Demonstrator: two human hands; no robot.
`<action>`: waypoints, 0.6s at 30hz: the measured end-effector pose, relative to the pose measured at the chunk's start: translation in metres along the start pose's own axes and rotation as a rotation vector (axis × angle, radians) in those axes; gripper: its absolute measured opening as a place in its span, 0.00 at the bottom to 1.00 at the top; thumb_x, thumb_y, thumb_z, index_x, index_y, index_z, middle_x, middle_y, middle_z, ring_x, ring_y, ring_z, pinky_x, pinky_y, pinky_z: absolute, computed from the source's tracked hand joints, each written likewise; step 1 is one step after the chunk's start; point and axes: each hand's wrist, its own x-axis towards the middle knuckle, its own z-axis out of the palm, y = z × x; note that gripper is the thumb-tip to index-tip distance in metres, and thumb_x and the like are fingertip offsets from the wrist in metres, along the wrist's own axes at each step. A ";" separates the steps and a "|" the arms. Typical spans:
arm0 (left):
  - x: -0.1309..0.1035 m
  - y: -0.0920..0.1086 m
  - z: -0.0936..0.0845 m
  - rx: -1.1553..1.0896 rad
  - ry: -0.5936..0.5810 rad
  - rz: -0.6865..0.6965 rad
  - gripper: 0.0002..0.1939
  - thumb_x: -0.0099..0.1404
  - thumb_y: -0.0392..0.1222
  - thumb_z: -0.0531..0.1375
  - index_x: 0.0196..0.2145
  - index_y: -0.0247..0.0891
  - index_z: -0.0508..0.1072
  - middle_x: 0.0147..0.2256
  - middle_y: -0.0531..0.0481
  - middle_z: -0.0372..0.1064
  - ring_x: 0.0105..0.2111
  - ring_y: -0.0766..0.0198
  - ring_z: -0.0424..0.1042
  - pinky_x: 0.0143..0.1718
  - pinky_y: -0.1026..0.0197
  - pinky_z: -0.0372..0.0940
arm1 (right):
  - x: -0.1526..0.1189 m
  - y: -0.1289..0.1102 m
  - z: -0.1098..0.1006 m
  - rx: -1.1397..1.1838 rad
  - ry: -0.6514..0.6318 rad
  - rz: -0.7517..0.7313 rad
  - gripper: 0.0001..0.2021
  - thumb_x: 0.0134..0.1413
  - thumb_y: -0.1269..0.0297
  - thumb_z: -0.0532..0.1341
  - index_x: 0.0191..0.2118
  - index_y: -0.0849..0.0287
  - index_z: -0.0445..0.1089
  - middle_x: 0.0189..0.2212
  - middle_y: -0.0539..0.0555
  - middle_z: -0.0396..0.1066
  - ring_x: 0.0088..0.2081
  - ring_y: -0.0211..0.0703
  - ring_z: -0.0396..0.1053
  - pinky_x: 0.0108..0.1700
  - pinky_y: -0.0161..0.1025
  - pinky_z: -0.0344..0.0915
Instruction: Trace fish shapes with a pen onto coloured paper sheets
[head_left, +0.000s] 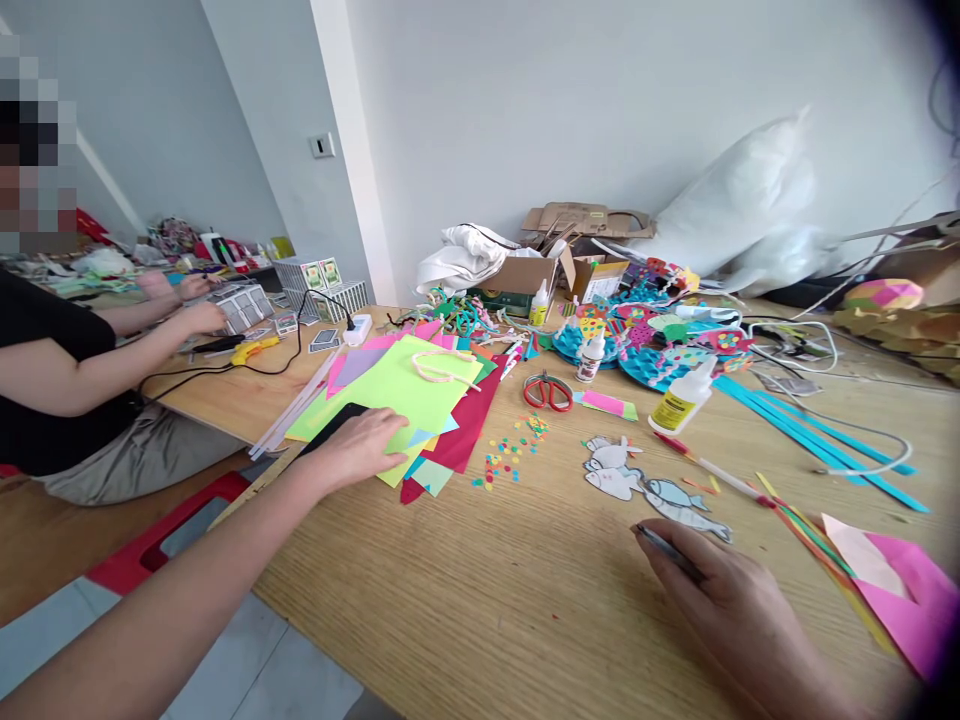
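My left hand lies over the near edge of a stack of coloured paper, fingers stretched out across the yellow-green sheet. A black phone-like object shows beside its wrist. Small blue and pale green paper scraps lie by its fingertips. My right hand is closed around a slim grey tool, perhaps a pen or tweezers; its kind is unclear. Just beyond that hand are several paper fish cutouts, white and light blue, flat on the wooden table.
Red-handled pliers, glue bottles and coloured paper dots lie mid-table. Blue strips and pink paper are at the right. Decorated blue pieces and boxes stand behind. At the left sits another person, handling cards.
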 end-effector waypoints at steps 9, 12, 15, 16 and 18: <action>0.035 0.019 0.013 0.068 0.025 -0.034 0.17 0.62 0.35 0.51 0.49 0.38 0.62 0.48 0.43 0.62 0.50 0.57 0.63 0.48 0.58 0.59 | 0.001 -0.001 0.001 0.056 -0.008 -0.001 0.10 0.55 0.61 0.52 0.32 0.53 0.70 0.26 0.49 0.77 0.26 0.40 0.74 0.26 0.32 0.67; 0.056 0.013 0.016 0.087 0.024 -0.033 0.17 0.60 0.34 0.52 0.49 0.39 0.62 0.47 0.45 0.63 0.48 0.58 0.64 0.46 0.60 0.60 | 0.001 -0.004 0.002 0.070 -0.034 -0.009 0.10 0.55 0.63 0.52 0.32 0.54 0.70 0.26 0.49 0.76 0.26 0.39 0.73 0.27 0.32 0.67; 0.074 0.009 0.018 0.103 0.039 -0.041 0.21 0.60 0.34 0.51 0.51 0.40 0.61 0.49 0.45 0.61 0.50 0.58 0.63 0.46 0.61 0.60 | 0.000 -0.008 0.004 0.081 -0.084 -0.025 0.10 0.54 0.68 0.50 0.33 0.54 0.69 0.28 0.49 0.76 0.28 0.39 0.73 0.30 0.33 0.67; 0.080 0.007 0.019 0.110 0.048 -0.048 0.23 0.60 0.33 0.51 0.53 0.41 0.59 0.51 0.46 0.60 0.50 0.58 0.63 0.46 0.61 0.61 | -0.001 -0.009 0.004 0.084 -0.104 -0.026 0.11 0.53 0.70 0.50 0.34 0.55 0.69 0.29 0.50 0.76 0.29 0.39 0.73 0.31 0.33 0.67; 0.090 0.005 0.018 0.125 0.069 -0.061 0.26 0.59 0.31 0.50 0.56 0.43 0.56 0.54 0.46 0.57 0.52 0.57 0.61 0.46 0.60 0.61 | -0.002 -0.011 0.005 0.084 -0.139 -0.020 0.12 0.51 0.72 0.50 0.34 0.55 0.69 0.31 0.51 0.76 0.32 0.40 0.73 0.33 0.34 0.67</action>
